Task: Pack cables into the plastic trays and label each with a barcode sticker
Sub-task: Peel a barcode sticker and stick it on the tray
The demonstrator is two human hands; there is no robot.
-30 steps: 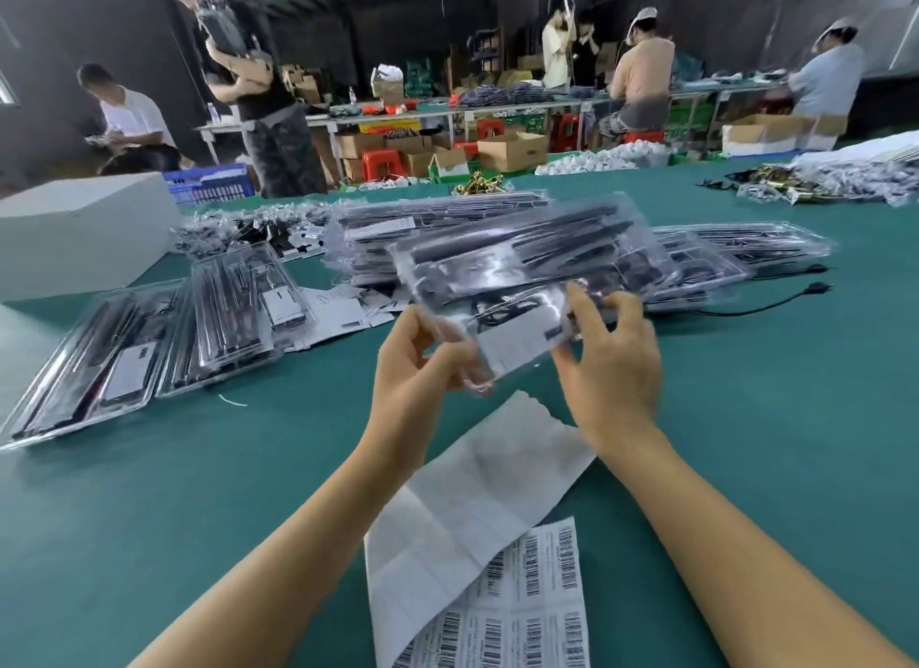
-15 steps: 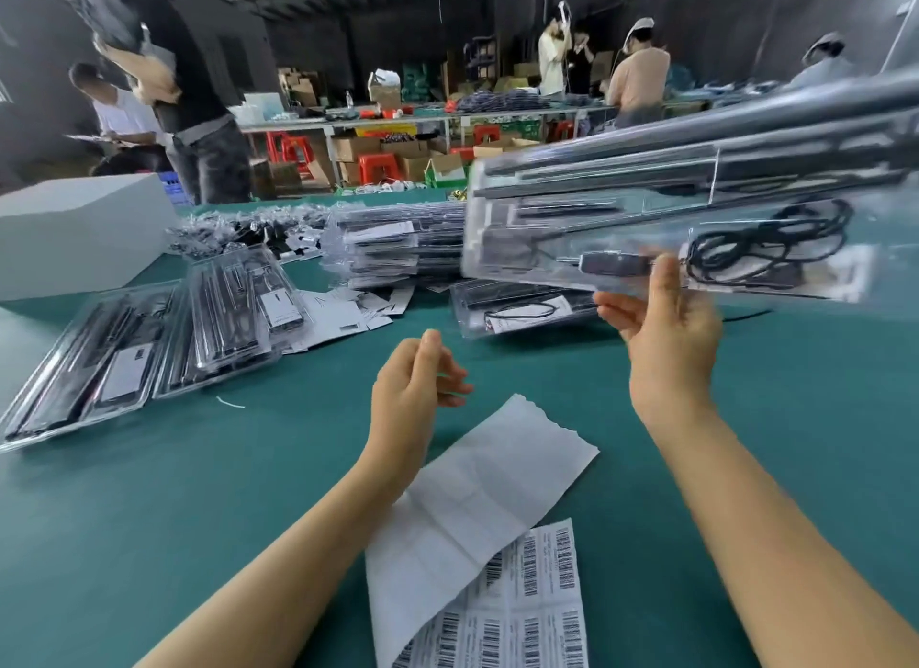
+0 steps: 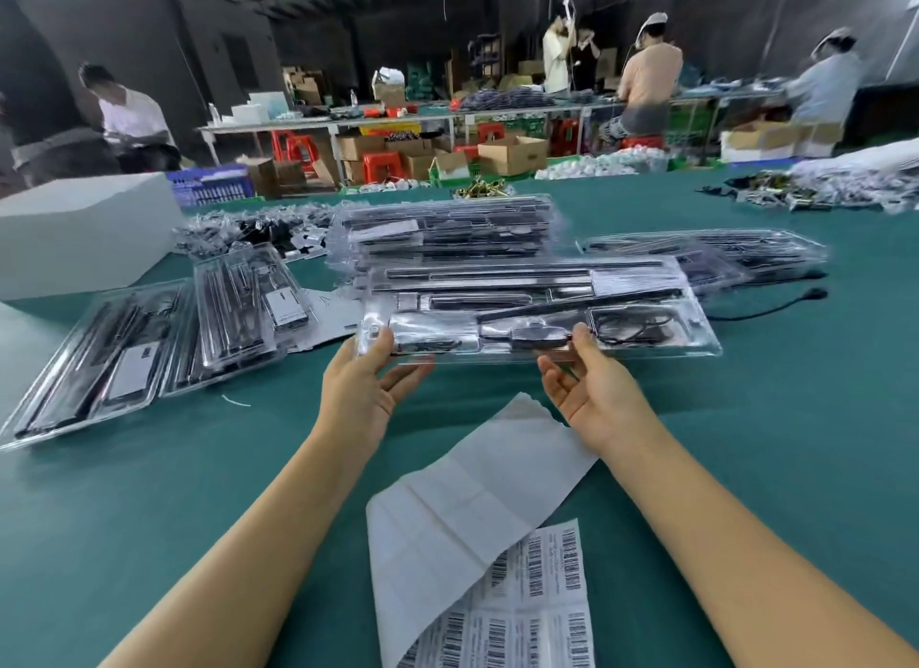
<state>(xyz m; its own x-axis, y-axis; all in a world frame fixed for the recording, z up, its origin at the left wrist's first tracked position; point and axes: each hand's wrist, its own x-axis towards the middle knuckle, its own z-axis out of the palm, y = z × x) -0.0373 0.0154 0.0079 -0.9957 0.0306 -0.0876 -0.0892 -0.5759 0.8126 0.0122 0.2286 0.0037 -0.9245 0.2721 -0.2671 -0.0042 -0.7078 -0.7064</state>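
A long clear plastic tray [image 3: 537, 314], packed with black rods and a coiled black cable, is being held level just above the green desk [image 3: 746, 418] by both hands. Its near left corner is being pinched by the left hand [image 3: 365, 389], thumb on top and fingers [image 3: 408, 376] reaching underneath. Its near edge towards the middle is being supported by the right hand [image 3: 592, 399], thumb on top beside a black plug moulding and the other fingers [image 3: 554, 376] lying loosely curled below the edge. A white label is being shown on the tray's far right part.

Behind the held tray, a stack of similar filled clear trays [image 3: 447, 234] is being kept on the desk, with more trays [image 3: 706, 254] lying to its right. Two further filled trays [image 3: 149, 339], each carrying a white label, are lying flat at the left. A large white box [image 3: 74, 234] is sitting at the far left.

Near the person, a white backing sheet [image 3: 477, 493] is lying on the desk, overlapping a sheet of barcode stickers [image 3: 537, 613] at the bottom edge of the view
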